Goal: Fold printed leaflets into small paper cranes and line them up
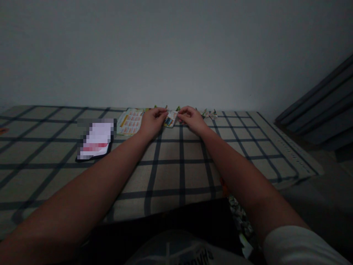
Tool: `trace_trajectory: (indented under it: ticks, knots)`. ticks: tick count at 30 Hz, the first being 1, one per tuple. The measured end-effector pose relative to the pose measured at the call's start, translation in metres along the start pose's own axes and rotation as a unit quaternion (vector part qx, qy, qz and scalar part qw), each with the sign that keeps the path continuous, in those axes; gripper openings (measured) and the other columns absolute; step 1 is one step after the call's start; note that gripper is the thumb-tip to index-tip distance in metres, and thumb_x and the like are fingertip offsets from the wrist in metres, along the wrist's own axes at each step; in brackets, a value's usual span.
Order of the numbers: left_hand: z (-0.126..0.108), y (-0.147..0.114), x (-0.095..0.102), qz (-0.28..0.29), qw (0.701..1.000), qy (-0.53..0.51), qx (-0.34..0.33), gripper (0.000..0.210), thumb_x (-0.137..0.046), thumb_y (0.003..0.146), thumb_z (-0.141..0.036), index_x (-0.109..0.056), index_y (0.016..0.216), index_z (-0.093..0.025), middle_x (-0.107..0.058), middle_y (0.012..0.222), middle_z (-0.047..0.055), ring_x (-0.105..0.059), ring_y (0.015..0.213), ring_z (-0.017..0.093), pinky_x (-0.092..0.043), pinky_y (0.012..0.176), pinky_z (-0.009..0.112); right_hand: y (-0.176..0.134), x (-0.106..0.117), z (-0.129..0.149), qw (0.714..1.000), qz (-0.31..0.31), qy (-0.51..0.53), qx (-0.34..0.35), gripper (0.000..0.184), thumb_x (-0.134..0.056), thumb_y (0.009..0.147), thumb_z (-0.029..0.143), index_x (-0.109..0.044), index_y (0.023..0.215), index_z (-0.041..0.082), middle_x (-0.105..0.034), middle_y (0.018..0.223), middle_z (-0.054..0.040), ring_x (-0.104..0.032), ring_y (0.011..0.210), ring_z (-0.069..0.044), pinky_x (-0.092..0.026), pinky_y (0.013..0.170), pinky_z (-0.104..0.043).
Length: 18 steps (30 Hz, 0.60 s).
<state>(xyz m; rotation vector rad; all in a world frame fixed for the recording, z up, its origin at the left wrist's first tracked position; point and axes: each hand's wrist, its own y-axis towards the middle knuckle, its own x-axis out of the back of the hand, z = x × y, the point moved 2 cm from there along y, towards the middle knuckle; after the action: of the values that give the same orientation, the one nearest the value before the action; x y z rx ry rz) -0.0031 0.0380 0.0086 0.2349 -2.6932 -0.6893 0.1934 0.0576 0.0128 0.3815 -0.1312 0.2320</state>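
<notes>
A small piece of colourful printed paper [171, 118] is between my two hands over the far part of the table. My left hand [153, 120] pinches its left side between thumb and fingers. Closed in a similar pinch, my right hand [192, 118] holds the paper's right edge. Just left of my left hand lies a larger printed sheet [130, 121] with rows of small boxes, partly covered by that hand. Beyond my right hand are small folded paper pieces [210, 114]; more green bits show behind both hands, mostly hidden.
A blurred-out phone [95, 140] with a lit screen lies on the left. The checked tablecloth [168, 176] covers the table up to the pale wall [176, 55]. Below the front edge, beside my right arm, sits a pile of crumpled or folded paper [242, 219]. Dark curtain-like folds [322, 95] hang at right.
</notes>
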Motion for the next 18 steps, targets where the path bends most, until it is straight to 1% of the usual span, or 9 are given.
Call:
trace_trajectory:
  ticks: [4, 7, 10, 14, 18]
  knots:
    - [-0.004, -0.002, 0.002, 0.009, 0.998, 0.053, -0.042, 0.025, -0.068, 0.086, -0.036, -0.08, 0.101, -0.019, -0.078, 0.1, 0.007, -0.069, 0.094, 0.022, -0.053, 0.092, 0.034, -0.003, -0.001, 0.005, 1.0, 0.004, 0.0, 0.002, 0.02, -0.075, 0.081, 0.03, -0.06, 0.09, 0.022, -0.062, 0.086, 0.0019, -0.06, 0.071, -0.011, -0.05, 0.063, -0.024]
    - [-0.01, -0.005, 0.002, 0.019, 0.996, 0.071, -0.041, 0.023, -0.067, 0.087, -0.034, -0.08, 0.101, -0.02, -0.078, 0.099, 0.007, -0.068, 0.094, 0.023, -0.053, 0.089, 0.033, -0.004, -0.002, 0.008, 1.0, 0.017, -0.026, -0.007, 0.014, -0.074, 0.082, 0.028, -0.063, 0.087, 0.021, -0.064, 0.083, 0.0006, -0.059, 0.072, -0.012, -0.05, 0.066, -0.025]
    - [-0.014, -0.006, 0.002, 0.024, 0.995, 0.08, -0.047, 0.021, -0.065, 0.089, -0.032, -0.079, 0.099, -0.021, -0.078, 0.1, 0.007, -0.068, 0.096, 0.023, -0.052, 0.092, 0.033, -0.003, -0.001, 0.008, 0.999, 0.021, -0.047, -0.004, 0.01, -0.073, 0.083, 0.027, -0.066, 0.085, 0.019, -0.066, 0.081, -0.0003, -0.059, 0.072, -0.013, -0.05, 0.069, -0.027]
    - [-0.015, -0.007, 0.002, 0.035, 0.992, 0.095, -0.078, 0.02, -0.063, 0.09, -0.03, -0.079, 0.098, -0.021, -0.078, 0.103, 0.007, -0.068, 0.101, 0.025, -0.049, 0.098, 0.035, -0.002, 0.0, 0.007, 0.996, 0.037, -0.08, 0.006, 0.01, -0.074, 0.083, 0.027, -0.07, 0.085, 0.018, -0.069, 0.082, -0.002, -0.061, 0.074, -0.015, -0.049, 0.073, -0.029]
    - [-0.015, -0.008, 0.002, 0.028, 0.988, 0.116, -0.103, 0.021, -0.061, 0.092, -0.029, -0.079, 0.099, -0.02, -0.078, 0.104, 0.009, -0.068, 0.105, 0.027, -0.048, 0.101, 0.038, -0.001, 0.003, 0.008, 0.99, 0.04, -0.132, 0.031, 0.013, -0.074, 0.084, 0.03, -0.073, 0.084, 0.017, -0.072, 0.083, -0.0044, -0.061, 0.078, -0.017, -0.048, 0.078, -0.03]
